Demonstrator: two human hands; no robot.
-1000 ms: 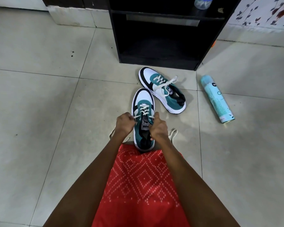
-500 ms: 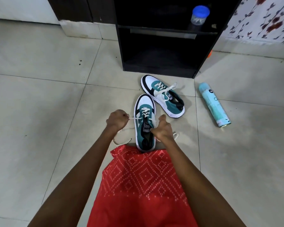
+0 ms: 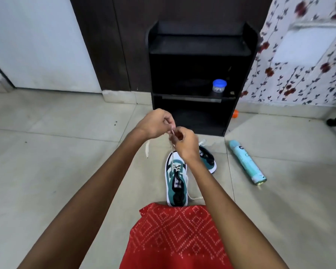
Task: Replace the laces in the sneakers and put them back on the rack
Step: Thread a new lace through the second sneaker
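Two hands meet above the near sneaker [image 3: 176,183], raised well clear of it. The left hand [image 3: 155,123] pinches the cream lace [image 3: 147,150] between thumb and curled fingers. The right hand [image 3: 184,142] is curled round the same lace just beside it, the two hands touching or nearly so. One strand runs taut from the pinch down to the upper eyelets. One loose tail hangs to the left of the hands, and another lies on the floor tile to the right of the heel.

The near sneaker stands on the floor, toe toward the black rack [image 3: 202,45], heel at the hem of a red patterned garment [image 3: 175,235]. The second sneaker [image 3: 208,160] lies just far-right of it, mostly hidden behind the right hand. Neither is on the rack yet.

Step in hand, as I read it: drawing the lace snug and starting the knot.
- Pull straight up along the tongue so both sides tighten evenly.
- Check the tails for equal length before crossing them.
- Make the cross low, close to the top eyelets. This high up, slack will likely creep back.
- The shoe is light and could tip, so go easy.

Against half a second ago: the hands were low, one on each side of the tongue, spread apart with the lace drawn sideways. Now they are up and together. The view has tilted upward, so the rack's top shelf shows. Both sneakers and the pale blue spray can [image 3: 247,162] at right lie where they were.
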